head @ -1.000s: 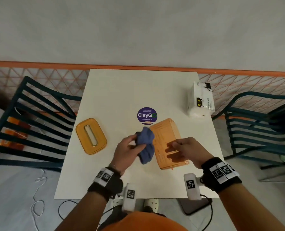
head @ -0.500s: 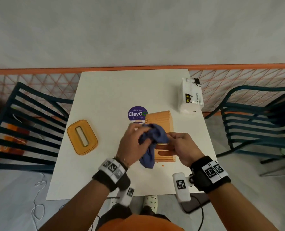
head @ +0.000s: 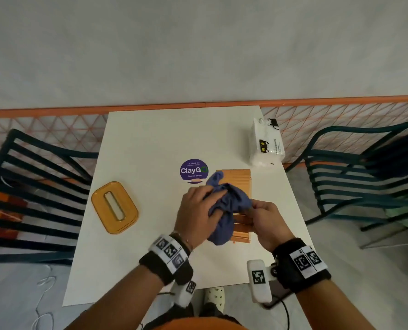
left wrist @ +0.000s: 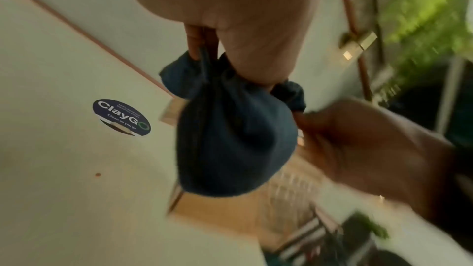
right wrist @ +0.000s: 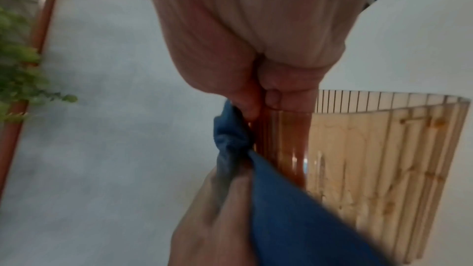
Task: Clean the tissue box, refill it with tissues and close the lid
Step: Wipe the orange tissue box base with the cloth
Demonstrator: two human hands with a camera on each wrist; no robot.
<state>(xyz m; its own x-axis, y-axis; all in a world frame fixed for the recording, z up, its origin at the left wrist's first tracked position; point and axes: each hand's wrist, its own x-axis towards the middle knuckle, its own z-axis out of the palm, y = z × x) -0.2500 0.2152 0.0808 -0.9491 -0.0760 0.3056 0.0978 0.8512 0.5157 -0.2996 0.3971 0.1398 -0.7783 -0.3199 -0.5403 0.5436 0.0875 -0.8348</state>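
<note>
Lying flat at the left of the table point(head: 150, 144), well apart from both hands, is the lid point(head: 114, 207), with its slot facing up. Nearer the middle, the left hand point(head: 197, 216) is clenched round a bunched blue cloth point(head: 226, 206), which is pressed against the left side of the tissue box point(head: 239, 182). The box is seen on the table in front of the person, its long axis running away from them, with its far end beside a round purple sticker point(head: 193, 170). Its near right edge is pinched by the right hand point(head: 267, 222), as the right wrist view shows, so the box is steadied there while the cloth is worked, and the wiping is judged to be under way. At the far right corner a pack of tissues point(head: 266, 145) is set, closer to the right hand than to the left. Much of the box is hidden by cloth and hands, so it cannot be told whether the cloth reaches inside or which face is being wiped; both wrist views are blurred.
</note>
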